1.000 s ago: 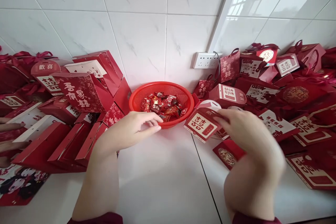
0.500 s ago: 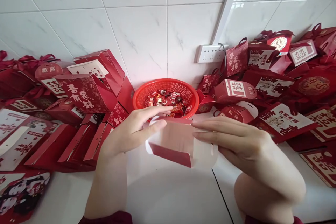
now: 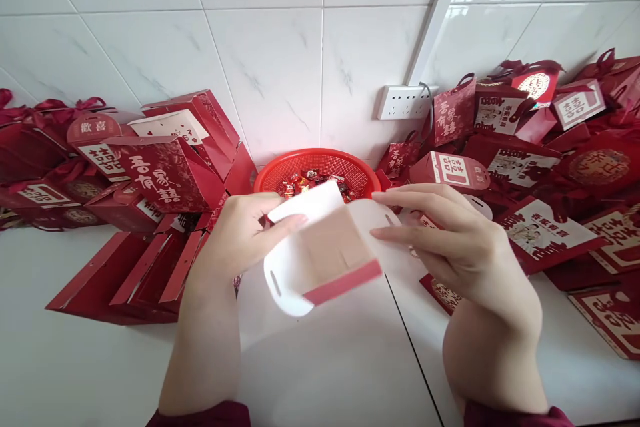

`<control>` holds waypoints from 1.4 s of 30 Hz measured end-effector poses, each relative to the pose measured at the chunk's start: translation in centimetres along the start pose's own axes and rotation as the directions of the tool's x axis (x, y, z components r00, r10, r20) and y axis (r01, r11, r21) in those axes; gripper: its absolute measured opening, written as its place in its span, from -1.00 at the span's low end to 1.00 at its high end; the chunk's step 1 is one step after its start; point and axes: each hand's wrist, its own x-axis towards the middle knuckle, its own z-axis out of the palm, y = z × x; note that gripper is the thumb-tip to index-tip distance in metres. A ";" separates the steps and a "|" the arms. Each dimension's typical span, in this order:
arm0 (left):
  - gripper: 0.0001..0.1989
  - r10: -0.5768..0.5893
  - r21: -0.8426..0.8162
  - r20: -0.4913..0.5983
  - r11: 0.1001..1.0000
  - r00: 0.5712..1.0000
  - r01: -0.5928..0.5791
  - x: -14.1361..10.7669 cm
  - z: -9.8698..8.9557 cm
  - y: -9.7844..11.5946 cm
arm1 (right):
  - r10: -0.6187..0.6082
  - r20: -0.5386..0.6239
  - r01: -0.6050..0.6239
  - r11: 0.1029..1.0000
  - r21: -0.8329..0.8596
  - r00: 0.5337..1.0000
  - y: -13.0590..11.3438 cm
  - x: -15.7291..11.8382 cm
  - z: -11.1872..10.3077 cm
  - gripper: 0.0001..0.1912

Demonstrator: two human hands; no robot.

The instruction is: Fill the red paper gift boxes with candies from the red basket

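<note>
A small box [image 3: 333,250], white inside and red outside, stands open between my hands with its rounded, slotted flaps spread. My left hand [image 3: 250,230] grips its left upper edge, the thumb on the inside and the fingers behind. At the right flap, my right hand [image 3: 450,237] has its fingers apart, the tips close to or touching the flap's edge. Behind the box, a red plastic basket [image 3: 320,155] holds wrapped candies [image 3: 305,181], partly hidden by the box.
Red gift boxes and bags [image 3: 165,177] crowd the left side. More red boxes [image 3: 523,160] are piled at the right. A white power strip [image 3: 406,103] is on the tiled wall. A dark seam crosses the white table [image 3: 320,367].
The box has tilted and turned, so its inside and left slotted flap now show. My right fingers have spread more. The printed flat pieces at the far left are out of view.
</note>
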 end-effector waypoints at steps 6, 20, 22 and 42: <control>-0.58 0.369 0.386 -0.425 0.900 0.827 -0.203 0.3 0.6 -0.7 | 0.088 -0.191 -0.099 0.994 -0.051 0.978 -0.1 0.4 1.5 -0.68; -0.63 0.524 0.492 -0.507 0.828 0.684 -0.270 0.5 4.1 0.1 | 0.526 -0.135 -0.543 0.817 -0.196 0.840 1.3 1.3 7.7 -0.71; -0.64 0.588 0.523 -0.509 0.791 0.629 -0.316 0.4 4.8 0.4 | 0.476 -0.212 -0.521 0.782 -0.342 0.854 1.6 1.3 8.1 -0.74; -0.83 0.255 0.060 -0.608 0.959 0.752 -0.277 0.3 4.8 1.3 | 0.745 -0.020 -0.746 0.666 -0.002 0.666 2.3 1.1 7.7 -0.45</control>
